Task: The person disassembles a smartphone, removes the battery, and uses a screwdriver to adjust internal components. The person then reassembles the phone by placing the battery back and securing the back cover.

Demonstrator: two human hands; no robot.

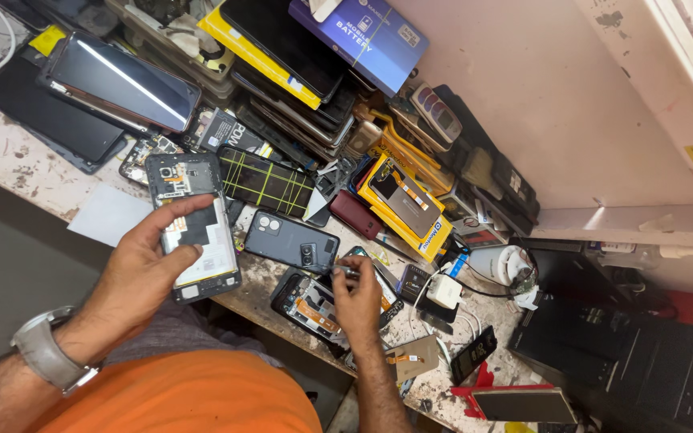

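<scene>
— From the head view, what's hard to make out?

— The pile at the back of the desk (10,164); phones overlap and the right edge is dark.

— The left hand (142,269)?

— Closed around an opened phone (194,224), held above the desk's near edge, thumb across its exposed back.

— And the right hand (356,301)?

— Pinching a small metal tool (345,273), its tip hidden, just over another opened phone (314,303) lying flat beside a grey back cover (290,240).

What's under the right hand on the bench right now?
Under the right hand lies an opened phone with its circuit boards and orange flex cables exposed. The fingers pinch a thin metal tool over it. The hand covers the phone's right part, so nothing there can be seen.
</scene>
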